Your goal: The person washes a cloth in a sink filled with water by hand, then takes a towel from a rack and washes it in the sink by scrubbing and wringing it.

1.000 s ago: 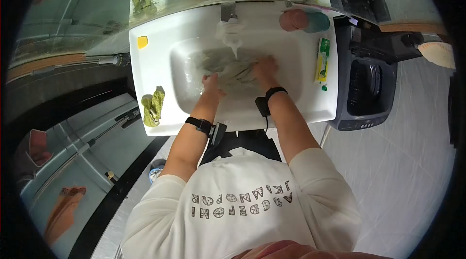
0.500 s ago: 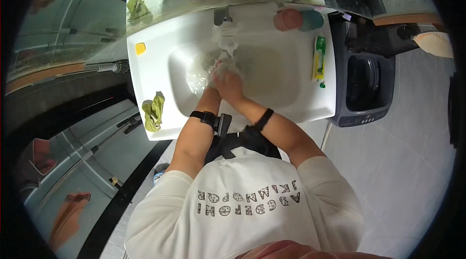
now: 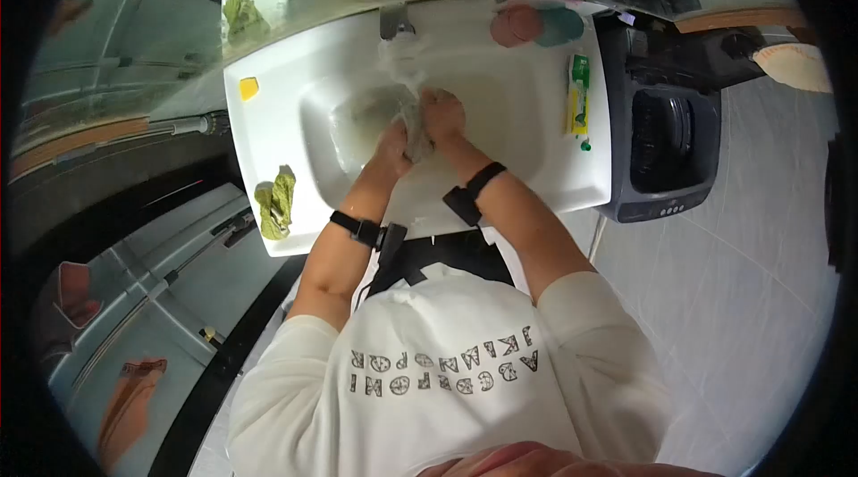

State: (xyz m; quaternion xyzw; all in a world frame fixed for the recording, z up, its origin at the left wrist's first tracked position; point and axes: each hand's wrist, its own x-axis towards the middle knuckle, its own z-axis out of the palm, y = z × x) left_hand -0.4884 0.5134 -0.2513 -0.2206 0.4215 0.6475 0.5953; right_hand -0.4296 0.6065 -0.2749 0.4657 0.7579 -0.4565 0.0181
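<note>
Inside the white sink (image 3: 500,178), a wet greyish cloth (image 3: 416,133) is bunched between my two hands, low in the basin. My left hand (image 3: 391,142) has its fingers wrapped round the cloth's left side. On the other side my right hand (image 3: 443,115) is closed, gripping the cloth with its fingers partly hidden. Water runs from the metal faucet (image 3: 396,23) just above and behind the hands. Cloudy water lies in the basin.
On the left rim are a yellow block (image 3: 248,88) and a crumpled green cloth (image 3: 275,206). A pink cup (image 3: 517,26), a teal cup (image 3: 560,28) and a green-yellow tube (image 3: 578,97) stand or lie at the right. Beside the sink is a dark appliance (image 3: 670,196).
My hands have drawn slightly apart, with the right hand shifting right and up. The splashing over them has lessened, and the greyish cloth now shows between them. The view has shifted a little.
</note>
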